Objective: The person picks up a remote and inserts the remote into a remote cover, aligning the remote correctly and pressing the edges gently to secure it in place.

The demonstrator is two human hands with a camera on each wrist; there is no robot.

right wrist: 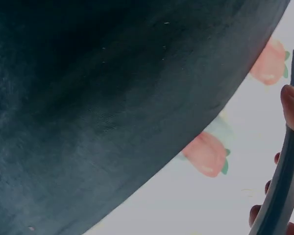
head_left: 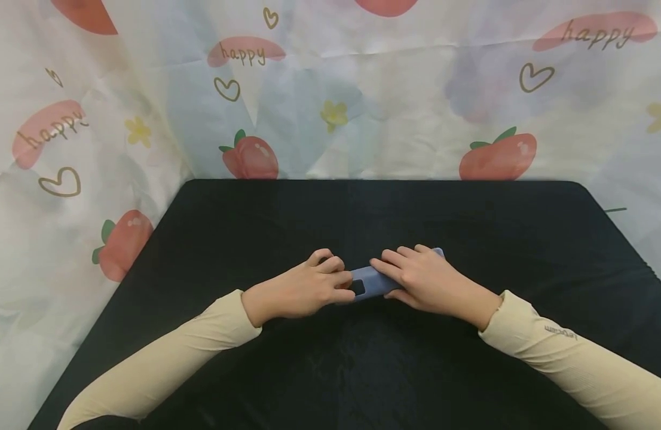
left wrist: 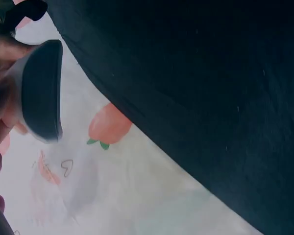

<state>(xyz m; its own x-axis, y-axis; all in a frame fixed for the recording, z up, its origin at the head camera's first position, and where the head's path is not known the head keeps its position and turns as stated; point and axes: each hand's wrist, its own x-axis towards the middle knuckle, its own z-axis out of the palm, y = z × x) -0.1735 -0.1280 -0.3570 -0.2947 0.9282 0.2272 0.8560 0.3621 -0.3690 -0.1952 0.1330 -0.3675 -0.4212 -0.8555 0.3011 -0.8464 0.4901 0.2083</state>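
Both hands hold a long blue-grey object (head_left: pixel 371 279) with a dark rectangular patch near its left end; its exact kind is unclear. Curled fingers of the left hand (head_left: pixel 310 288) grip that left end. Farther right, the right hand (head_left: pixel 424 279) wraps round the body, and the far tip shows beyond its fingers. In the left wrist view, a dark D-shaped end piece (left wrist: pixel 41 93) stands beside the left fingers. Slim and slightly curved, the body (right wrist: pixel 280 188) shows in the right wrist view, with the right thumb (right wrist: pixel 293 108) laid over it.
Under the hands is a table with a black cloth (head_left: pixel 341 370). A pale curtain (head_left: pixel 395 101) printed with fruit, hearts and lettering hangs behind the table and along its left side. Cream sleeves (head_left: pixel 169 352) cover both forearms.
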